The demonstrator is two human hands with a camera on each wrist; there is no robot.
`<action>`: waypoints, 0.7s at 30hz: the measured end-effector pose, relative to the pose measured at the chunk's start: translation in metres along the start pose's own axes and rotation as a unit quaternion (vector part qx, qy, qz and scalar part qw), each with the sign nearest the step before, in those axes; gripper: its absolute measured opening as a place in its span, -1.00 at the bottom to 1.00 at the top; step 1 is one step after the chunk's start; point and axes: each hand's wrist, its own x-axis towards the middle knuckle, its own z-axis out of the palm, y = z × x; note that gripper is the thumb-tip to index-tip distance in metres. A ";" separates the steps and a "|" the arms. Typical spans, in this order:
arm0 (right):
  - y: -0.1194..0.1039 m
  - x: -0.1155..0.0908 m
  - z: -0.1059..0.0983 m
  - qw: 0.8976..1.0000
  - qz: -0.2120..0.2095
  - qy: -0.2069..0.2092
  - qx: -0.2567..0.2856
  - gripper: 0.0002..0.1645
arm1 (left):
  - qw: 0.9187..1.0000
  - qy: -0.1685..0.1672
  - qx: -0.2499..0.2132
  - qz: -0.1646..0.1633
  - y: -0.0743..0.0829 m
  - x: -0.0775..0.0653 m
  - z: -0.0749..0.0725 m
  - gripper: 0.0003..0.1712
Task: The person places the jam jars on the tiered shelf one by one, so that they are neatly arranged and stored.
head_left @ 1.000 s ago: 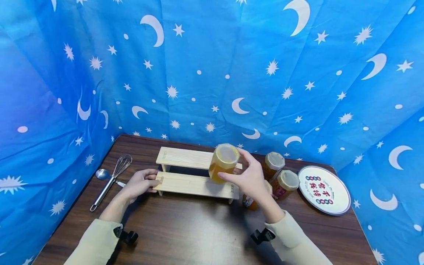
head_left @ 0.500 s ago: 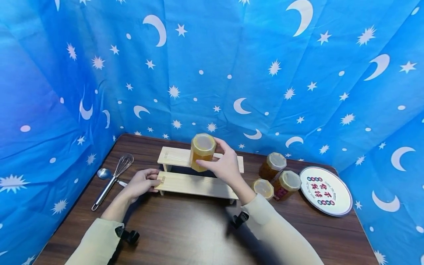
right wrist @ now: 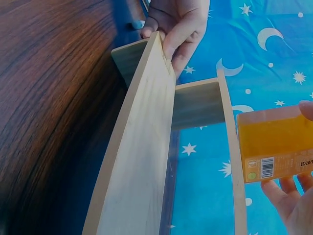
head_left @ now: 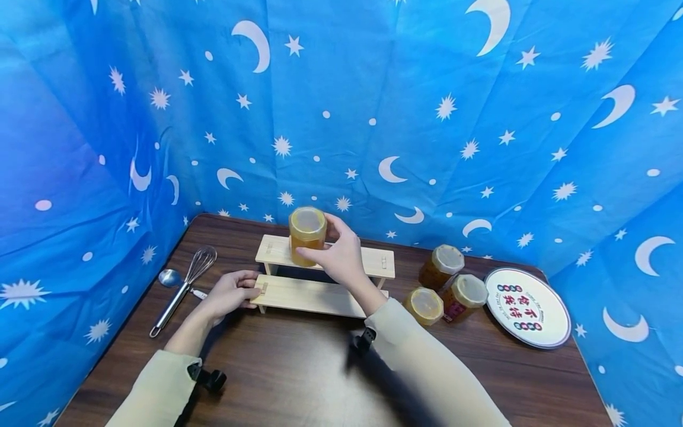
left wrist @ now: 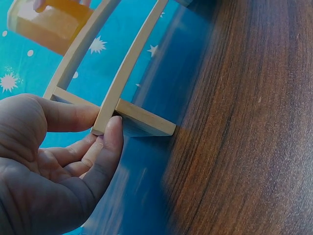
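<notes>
My right hand (head_left: 341, 255) grips a faceted jar (head_left: 308, 228) with amber contents and a translucent lid, thumb on the near side. The jar is upright at the left part of the back, higher tier of a pale wooden two-step rack (head_left: 368, 259). In the right wrist view its base meets or nearly meets that tier's board; a small gap cannot be ruled out. My left hand (head_left: 229, 295) pinches the left end of the front, lower tier (head_left: 309, 295) between thumb and fingers, as the left wrist view shows.
Right of the rack stand several similar jars (head_left: 425, 304) grouped together. Beyond them lies a round white plate (head_left: 528, 307) with red lettering. A whisk (head_left: 184, 290) and a spoon (head_left: 169, 278) lie at the left. Blue star-patterned cloth (head_left: 341, 118) surrounds the dark wooden table (head_left: 299, 367).
My right hand has carried the jar leftward from over the rack's right part to the left part of the back tier. The left hand keeps its hold on the lower tier.
</notes>
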 end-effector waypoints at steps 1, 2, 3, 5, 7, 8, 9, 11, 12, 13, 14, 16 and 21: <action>0.000 0.001 0.002 1.000 -0.001 0.000 -0.004 -0.08 | 1.000 0.000 -0.001 -0.001 0.000 0.000 0.000 -0.36; -0.001 0.002 0.003 1.000 -0.002 0.000 -0.007 -0.08 | 1.000 0.000 -0.002 -0.003 0.000 0.000 0.000 -0.36; -0.001 0.004 0.005 1.000 -0.003 -0.001 -0.010 -0.08 | 1.000 0.000 -0.002 -0.004 0.000 0.000 0.000 -0.35; -0.002 0.006 0.008 1.000 -0.002 -0.002 -0.017 -0.08 | 1.000 0.000 -0.004 -0.007 0.001 0.000 0.000 -0.35; -0.002 0.008 0.011 1.000 -0.001 -0.002 -0.024 -0.08 | 1.000 -0.001 -0.005 -0.008 0.000 0.000 0.000 -0.35; -0.002 0.008 0.013 1.000 -0.001 -0.002 -0.027 -0.07 | 1.000 -0.002 -0.005 -0.009 0.000 0.000 0.000 -0.35; -0.001 0.009 0.014 1.000 -0.001 -0.002 -0.029 -0.07 | 1.000 -0.002 -0.005 -0.009 0.000 0.000 0.000 -0.35; -0.002 0.009 0.016 0.999 0.000 -0.002 -0.032 -0.07 | 1.000 -0.003 -0.005 -0.009 0.000 0.001 0.000 -0.36; -0.002 0.010 0.017 1.000 0.000 -0.001 -0.031 -0.07 | 1.000 -0.003 -0.005 -0.009 0.000 0.001 0.000 -0.36; -0.002 0.010 0.018 1.000 0.001 -0.001 -0.029 -0.07 | 1.000 -0.003 -0.005 -0.008 -0.001 0.001 0.000 -0.36; -0.002 0.010 0.019 1.000 0.001 -0.001 -0.026 -0.07 | 1.000 -0.003 -0.005 -0.008 -0.001 0.002 0.000 -0.36; -0.002 0.010 0.020 1.000 0.000 0.000 -0.018 -0.06 | 1.000 -0.003 -0.006 -0.007 -0.001 0.002 0.000 -0.36; -0.003 0.007 0.022 1.000 -0.003 -0.001 -0.005 -0.05 | 1.000 -0.002 -0.006 -0.008 -0.001 0.001 0.000 -0.35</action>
